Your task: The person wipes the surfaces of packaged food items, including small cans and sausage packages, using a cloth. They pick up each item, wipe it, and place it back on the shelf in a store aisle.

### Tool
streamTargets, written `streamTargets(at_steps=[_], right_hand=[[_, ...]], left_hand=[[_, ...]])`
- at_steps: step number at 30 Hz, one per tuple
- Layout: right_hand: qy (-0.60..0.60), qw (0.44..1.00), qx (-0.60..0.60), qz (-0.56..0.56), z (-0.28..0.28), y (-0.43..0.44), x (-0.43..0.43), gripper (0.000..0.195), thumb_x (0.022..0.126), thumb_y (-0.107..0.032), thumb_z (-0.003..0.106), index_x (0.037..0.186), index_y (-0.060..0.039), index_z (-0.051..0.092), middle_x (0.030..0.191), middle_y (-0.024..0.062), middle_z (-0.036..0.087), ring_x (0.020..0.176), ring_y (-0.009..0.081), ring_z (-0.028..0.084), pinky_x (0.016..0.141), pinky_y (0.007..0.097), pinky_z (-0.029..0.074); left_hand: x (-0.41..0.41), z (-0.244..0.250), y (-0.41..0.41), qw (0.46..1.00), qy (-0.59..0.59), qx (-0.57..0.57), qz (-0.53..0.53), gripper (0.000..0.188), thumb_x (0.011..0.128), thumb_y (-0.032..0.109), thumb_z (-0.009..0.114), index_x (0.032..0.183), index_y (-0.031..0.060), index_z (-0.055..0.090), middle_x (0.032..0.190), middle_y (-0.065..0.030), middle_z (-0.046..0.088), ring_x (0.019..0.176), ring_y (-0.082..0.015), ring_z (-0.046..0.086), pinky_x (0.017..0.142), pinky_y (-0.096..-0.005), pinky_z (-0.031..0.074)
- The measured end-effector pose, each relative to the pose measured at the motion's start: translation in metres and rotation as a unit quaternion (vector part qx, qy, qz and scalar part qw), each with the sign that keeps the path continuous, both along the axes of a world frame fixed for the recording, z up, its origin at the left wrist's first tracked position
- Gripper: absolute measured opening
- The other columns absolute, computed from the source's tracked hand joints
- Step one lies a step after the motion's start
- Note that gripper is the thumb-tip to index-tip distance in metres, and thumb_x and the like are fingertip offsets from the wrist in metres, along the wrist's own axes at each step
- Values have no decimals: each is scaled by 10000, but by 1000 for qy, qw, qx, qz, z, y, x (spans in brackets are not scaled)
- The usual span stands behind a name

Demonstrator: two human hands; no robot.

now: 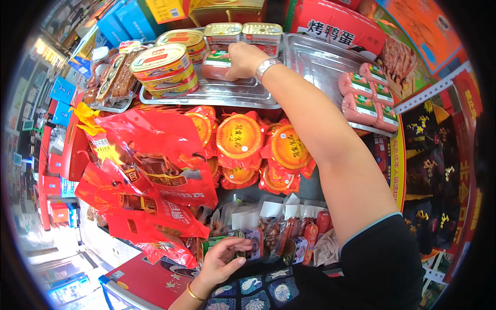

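My right hand (245, 60) reaches across to the far metal tray and grips a pink packaged meat block (216, 66) with a green and white label. Just behind it on that tray (232, 95) stand rectangular ring-pull tins (262, 33). To its left are stacked oval tins (164, 69) with gold lids. Low in the view, my left hand (224, 257) holds nothing, its fingers apart and partly curled. It is nearest to a tin with a printed label (254, 243) among vacuum-packed meats (279, 232).
More pink meat packs (364, 99) sit on a second metal tray (314, 58) at right. Round red-wrapped jars (240, 135) stand in the middle, beside large red food bags (155, 155). A red carton (337, 27) is behind the trays; black packages (422, 166) line the right side.
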State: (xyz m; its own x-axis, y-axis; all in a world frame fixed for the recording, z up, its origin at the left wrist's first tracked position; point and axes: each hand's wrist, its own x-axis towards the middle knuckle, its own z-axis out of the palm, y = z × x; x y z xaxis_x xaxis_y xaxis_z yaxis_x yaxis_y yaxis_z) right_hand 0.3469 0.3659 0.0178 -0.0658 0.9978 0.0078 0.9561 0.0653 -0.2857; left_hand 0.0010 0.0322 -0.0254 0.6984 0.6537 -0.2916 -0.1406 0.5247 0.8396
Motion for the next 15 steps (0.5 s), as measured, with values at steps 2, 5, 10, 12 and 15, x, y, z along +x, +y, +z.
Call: streamTargets(at_steps=[2,5,10,12,15], right_hand=[[33,998,-37,-36,10,-11,3,514,641,-330,792,997,37,727,1038,251,717,990,357,707,871,400,569],[111,990,42,-74,24,-45,23,495,613,-352,784,900,46,728,986,256,715,973,369,701,856,399,562],[235,947,220,-7,59,-171,31,633,641,-324,828,1107,58,635,934,173,661,981,324,620,889,382,499],[257,936,239,42,66,-242,25,659,632,-266,848,1174,16,599,1041,154,622,958,294,608,883,380,490],[325,930,153,74,62,-338,6,695,603,-234,855,1197,14,594,1130,168,613,1033,313,624,904,387,510]], left_hand=[[1,3,-2,1000,4,16,-1,482,921,5,696,1362,-39,508,1340,-184,589,1212,-250,616,1076,-403,461],[4,10,-4,999,-6,36,-8,494,905,1,712,1354,-42,511,1337,-185,593,1198,-259,625,1077,-401,460],[12,27,-3,996,-15,82,-22,637,846,-20,763,1406,-15,461,1370,-185,571,1202,-263,616,1065,-402,467],[23,33,-2,994,-31,103,4,805,790,-4,820,1466,10,383,1441,-187,503,1195,-267,616,1057,-407,475],[49,41,2,989,5,146,17,1155,693,98,926,1573,31,182,1552,-193,352,1284,-286,554,1057,-436,487]])
